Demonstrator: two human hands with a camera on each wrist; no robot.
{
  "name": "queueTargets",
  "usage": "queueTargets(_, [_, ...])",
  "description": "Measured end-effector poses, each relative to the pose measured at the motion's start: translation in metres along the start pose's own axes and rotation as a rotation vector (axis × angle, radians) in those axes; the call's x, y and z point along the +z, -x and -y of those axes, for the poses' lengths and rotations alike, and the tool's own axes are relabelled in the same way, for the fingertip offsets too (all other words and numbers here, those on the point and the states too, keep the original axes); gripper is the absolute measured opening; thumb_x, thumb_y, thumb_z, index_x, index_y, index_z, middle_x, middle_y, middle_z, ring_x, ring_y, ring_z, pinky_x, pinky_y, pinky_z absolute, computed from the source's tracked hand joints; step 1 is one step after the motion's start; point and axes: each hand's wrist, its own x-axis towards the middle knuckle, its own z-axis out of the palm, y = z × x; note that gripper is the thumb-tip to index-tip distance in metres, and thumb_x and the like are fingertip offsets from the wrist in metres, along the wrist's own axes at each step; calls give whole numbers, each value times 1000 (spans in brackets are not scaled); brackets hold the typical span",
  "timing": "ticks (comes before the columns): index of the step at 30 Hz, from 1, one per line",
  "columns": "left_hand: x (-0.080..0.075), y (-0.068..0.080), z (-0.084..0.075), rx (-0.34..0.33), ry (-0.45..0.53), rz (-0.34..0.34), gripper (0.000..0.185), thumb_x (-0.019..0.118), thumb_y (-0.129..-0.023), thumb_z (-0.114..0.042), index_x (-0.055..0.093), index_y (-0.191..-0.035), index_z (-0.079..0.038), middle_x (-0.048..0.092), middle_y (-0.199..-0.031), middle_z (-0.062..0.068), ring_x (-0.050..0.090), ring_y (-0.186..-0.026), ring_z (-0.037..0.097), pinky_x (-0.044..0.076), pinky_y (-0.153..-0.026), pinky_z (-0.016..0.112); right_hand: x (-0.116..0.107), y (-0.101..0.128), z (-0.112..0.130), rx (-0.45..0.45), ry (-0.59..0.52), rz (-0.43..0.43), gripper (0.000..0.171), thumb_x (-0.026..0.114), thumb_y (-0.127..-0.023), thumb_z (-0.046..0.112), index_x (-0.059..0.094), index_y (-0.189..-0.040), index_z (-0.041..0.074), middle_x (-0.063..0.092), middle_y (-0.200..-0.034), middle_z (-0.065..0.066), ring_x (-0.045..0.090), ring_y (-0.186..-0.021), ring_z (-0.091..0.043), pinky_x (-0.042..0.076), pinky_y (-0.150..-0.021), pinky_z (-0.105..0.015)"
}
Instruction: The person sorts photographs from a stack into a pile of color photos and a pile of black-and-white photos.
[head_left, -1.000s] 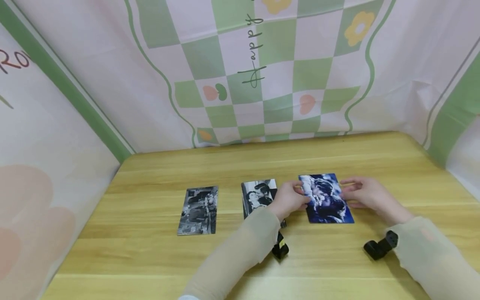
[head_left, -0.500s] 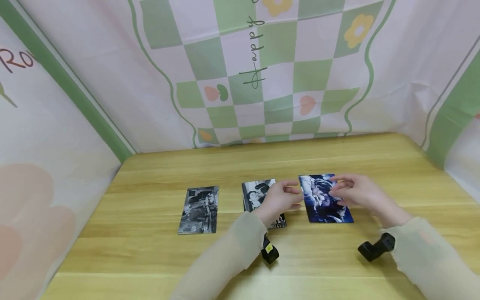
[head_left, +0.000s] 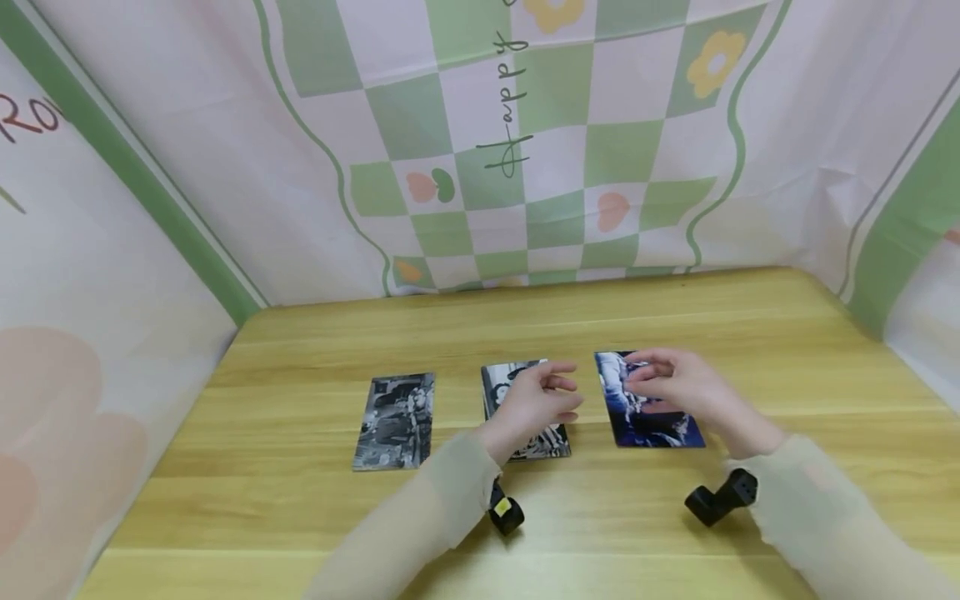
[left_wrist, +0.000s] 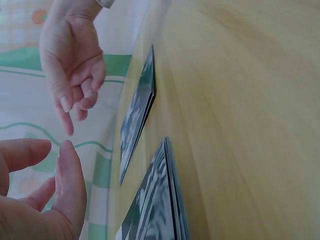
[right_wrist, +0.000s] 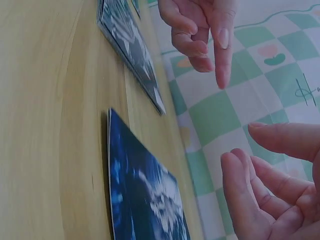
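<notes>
Three photo cards lie in a row on the wooden table (head_left: pixel 675 308). A black-and-white card (head_left: pixel 395 421) is at the left. My left hand (head_left: pixel 557 392) hovers over the middle black-and-white card (head_left: pixel 501 390), fingers loosely curled and holding nothing. The right hand (head_left: pixel 647 377) hangs just above the blue card (head_left: pixel 660 429), also holding nothing. In the left wrist view my left hand (left_wrist: pixel 47 165) is low, the right hand (left_wrist: pixel 75 100) above, with two cards (left_wrist: pixel 137 112) edge-on. In the right wrist view the blue card (right_wrist: pixel 145 195) lies flat under my right hand (right_wrist: pixel 250 145).
A checked green and pink cloth backdrop (head_left: pixel 525 125) walls in the table at the back and both sides. Black wrist cameras (head_left: pixel 504 512) (head_left: pixel 720 498) hang under my sleeves. Bare wood stretches behind the cards and along the front edge.
Both hands have let go of the blue card's edges and risen off it. The left hand has drifted left over the middle card; the right has moved left above the blue card.
</notes>
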Motion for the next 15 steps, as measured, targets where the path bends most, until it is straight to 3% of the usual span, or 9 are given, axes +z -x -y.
queueTargets(7, [-22, 8, -2, 36, 8, -14, 47, 62, -88, 0, 50, -133, -2, 59, -108, 14, 63, -97, 29, 59, -77, 27, 12, -3, 6, -37, -21, 17, 54, 60, -93, 14, 38, -137, -9, 62, -105, -16, 63, -91, -20, 59, -79, -38])
queueTargets(15, [-50, 13, 0, 33, 14, -68, 46, 61, -88, 1, 50, -132, -1, 56, -111, 17, 61, -96, 28, 59, -80, 30, 24, -9, 16, -37, -54, 48, 55, 59, -93, 12, 36, -138, -10, 60, -108, -20, 63, -96, -26, 59, -81, -40])
